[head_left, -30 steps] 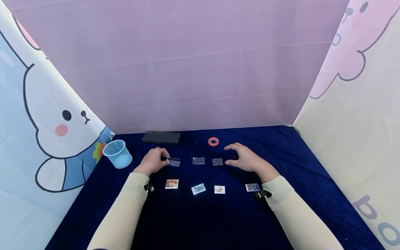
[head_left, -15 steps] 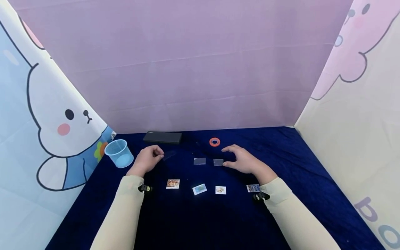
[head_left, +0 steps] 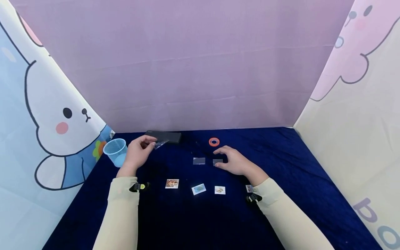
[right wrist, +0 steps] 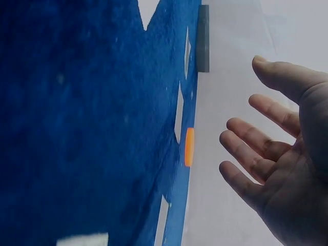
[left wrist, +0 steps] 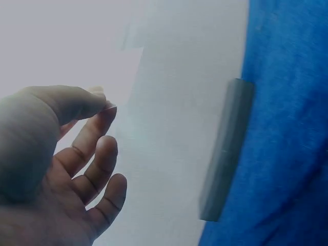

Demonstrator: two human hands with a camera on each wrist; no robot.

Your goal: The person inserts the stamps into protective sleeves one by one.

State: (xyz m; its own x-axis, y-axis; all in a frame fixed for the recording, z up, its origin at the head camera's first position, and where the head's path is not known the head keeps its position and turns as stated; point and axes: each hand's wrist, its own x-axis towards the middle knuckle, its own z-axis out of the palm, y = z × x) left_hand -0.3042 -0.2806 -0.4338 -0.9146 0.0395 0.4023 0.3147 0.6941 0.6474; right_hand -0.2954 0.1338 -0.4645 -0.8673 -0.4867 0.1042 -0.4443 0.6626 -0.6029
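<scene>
My left hand [head_left: 137,152] is raised between the blue bin and the black box, pinching a clear plastic sleeve [head_left: 160,143] between thumb and index finger; its other fingers are loosely bent. The left wrist view shows the sleeve [left wrist: 130,72] faintly against the pale wall. My right hand [head_left: 234,162] hovers with spread fingers, holding nothing, its thumb over a second clear sleeve [head_left: 215,160]. Another clear sleeve [head_left: 199,161] lies to its left. Nearer me lie small stamp-like pictures: an orange-brown one [head_left: 172,183], a blue-green one [head_left: 198,189], a pale one [head_left: 220,190] and a bluish one [head_left: 249,188], partly covered by the right sleeve cuff.
A light-blue bin [head_left: 115,152] stands at the left, partly behind the left hand. The flat black box [head_left: 172,137] and an orange-red tape roll [head_left: 210,142] lie toward the back. Dark blue cloth [head_left: 187,222] covers the table, with fabric walls on three sides.
My left hand has lifted the left clear sleeve off the cloth and carried it back and to the left. My right hand has drifted left, over the right-hand clear sleeve.
</scene>
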